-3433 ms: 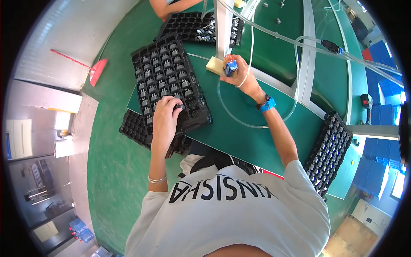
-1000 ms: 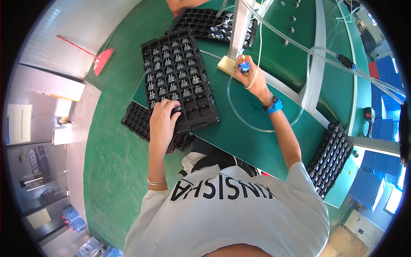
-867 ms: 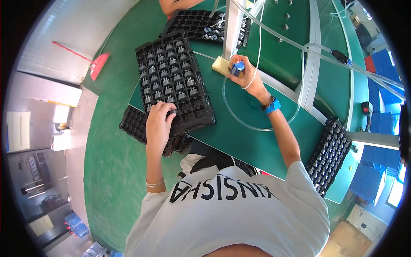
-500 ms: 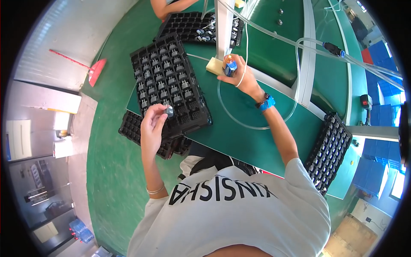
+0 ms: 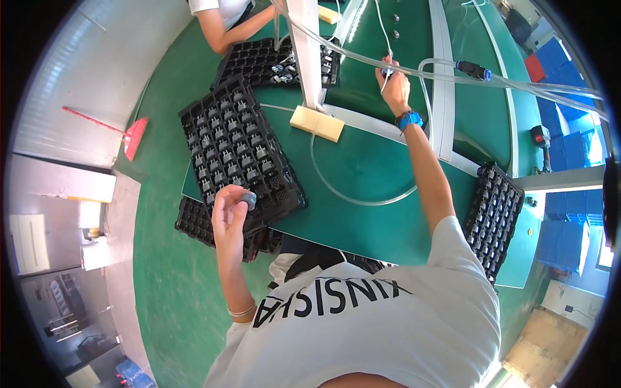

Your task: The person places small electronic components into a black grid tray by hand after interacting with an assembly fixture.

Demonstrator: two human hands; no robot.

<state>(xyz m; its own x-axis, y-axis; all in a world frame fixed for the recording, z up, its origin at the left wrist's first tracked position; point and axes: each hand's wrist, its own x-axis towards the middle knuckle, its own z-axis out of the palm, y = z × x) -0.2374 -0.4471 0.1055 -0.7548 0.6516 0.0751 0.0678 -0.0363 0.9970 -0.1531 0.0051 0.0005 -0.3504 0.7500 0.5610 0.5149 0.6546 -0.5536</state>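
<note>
My left hand (image 5: pixel 229 210) pinches a small grey plug-like part (image 5: pixel 248 200) between thumb and fingertips, above the near end of a black compartment tray (image 5: pixel 294 184). Rows of similar grey parts with metal prongs (image 5: pixel 234 123) fill most of that tray. My right hand (image 5: pixel 396 94) is stretched out over the green bench beyond the white frame rail. Its fingers are closed round a small blue tool (image 5: pixel 387 72), mostly hidden by the hand; a thin white cord passes beside it. A yellow sponge block (image 5: pixel 317 123) lies at the foot of a white post (image 5: pixel 304 55).
Another person's arm (image 5: pixel 223 35) rests by a second black tray (image 5: pixel 249 61) at the back. A third filled tray (image 5: pixel 495 216) stands at the right. Clear hoses (image 5: pixel 369 202) cross the bench. Two small parts (image 5: pixel 396 33) lie beyond my right hand.
My right hand has moved away from the sponge, farther out and to the right, with the blue tool. My left hand still holds the grey part, now turned differently. The view has shifted slightly.
</note>
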